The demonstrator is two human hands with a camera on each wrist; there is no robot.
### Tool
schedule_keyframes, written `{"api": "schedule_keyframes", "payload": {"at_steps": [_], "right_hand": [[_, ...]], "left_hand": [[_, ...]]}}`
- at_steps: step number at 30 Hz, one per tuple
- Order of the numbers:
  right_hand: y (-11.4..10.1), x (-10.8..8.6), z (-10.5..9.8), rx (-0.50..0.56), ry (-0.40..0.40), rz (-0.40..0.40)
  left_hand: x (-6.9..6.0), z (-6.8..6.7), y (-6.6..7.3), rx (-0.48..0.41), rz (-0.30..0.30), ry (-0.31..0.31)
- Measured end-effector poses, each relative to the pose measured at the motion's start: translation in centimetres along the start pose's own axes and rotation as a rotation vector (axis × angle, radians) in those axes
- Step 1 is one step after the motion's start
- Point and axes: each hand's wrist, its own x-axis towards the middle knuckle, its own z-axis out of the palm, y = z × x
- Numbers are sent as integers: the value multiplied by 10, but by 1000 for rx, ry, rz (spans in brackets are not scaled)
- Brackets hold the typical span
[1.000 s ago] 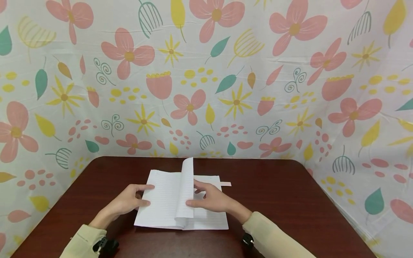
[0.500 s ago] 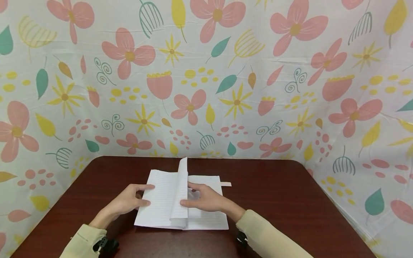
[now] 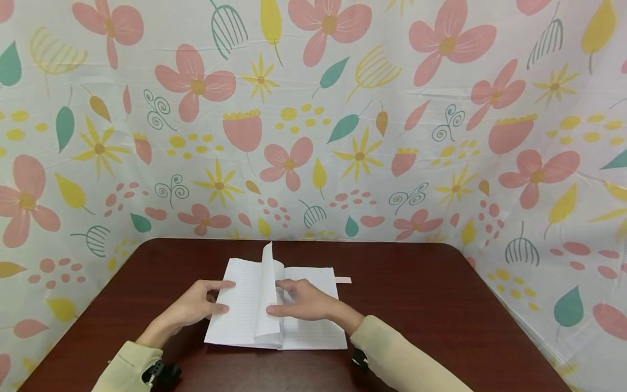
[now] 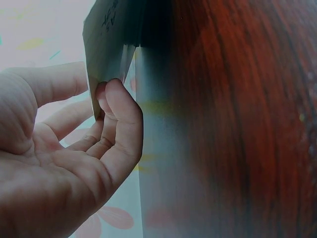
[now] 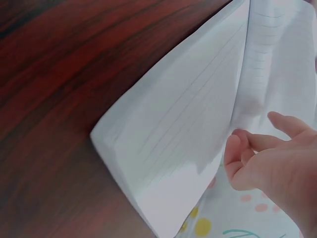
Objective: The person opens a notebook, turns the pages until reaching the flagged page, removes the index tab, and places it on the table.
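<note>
A notebook (image 3: 313,332) with white lined pages lies spread on the table. My left hand (image 3: 191,306) grips its left edge; in the left wrist view, curled fingers (image 4: 124,114) lie against the underside, where dark handwriting shows. Near the middle stands a lifted page (image 3: 266,305), curving upward and leaning left. My right hand (image 3: 306,302) holds this page, with the thumb on its left side and the other fingers behind it. In the right wrist view, the right hand (image 5: 282,158) is beside the raised paper (image 5: 257,64), its fingers bent.
A pale pink strip (image 3: 343,280) sticks out past the notebook's right edge. The dark reddish-brown table (image 3: 416,305) runs back to a flower-patterned cloth (image 3: 313,212), which also hangs at both sides. A black device (image 3: 160,374) sits on the left wrist.
My right hand has moved left, carrying the lifted page over toward the left side. Behind it, another curved page edge now shows. The left hand stays put on the notebook's edge.
</note>
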Motion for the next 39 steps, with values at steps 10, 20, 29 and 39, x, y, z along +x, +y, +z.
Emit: {"api": "schedule_keyframes", "payload": {"at_steps": [10, 20, 29, 39], "right_hand": [[-2, 6, 4, -99, -11, 24], [-2, 5, 7, -122, -17, 60], [-6, 4, 5, -125, -37, 104], [-3, 0, 5, -142, -41, 85]], "left_hand": [[1, 0, -2, 21, -10, 10], [0, -1, -1, -3, 0, -3], [2, -2, 0, 22, -10, 6], [0, -3, -3, 3, -22, -16]]}}
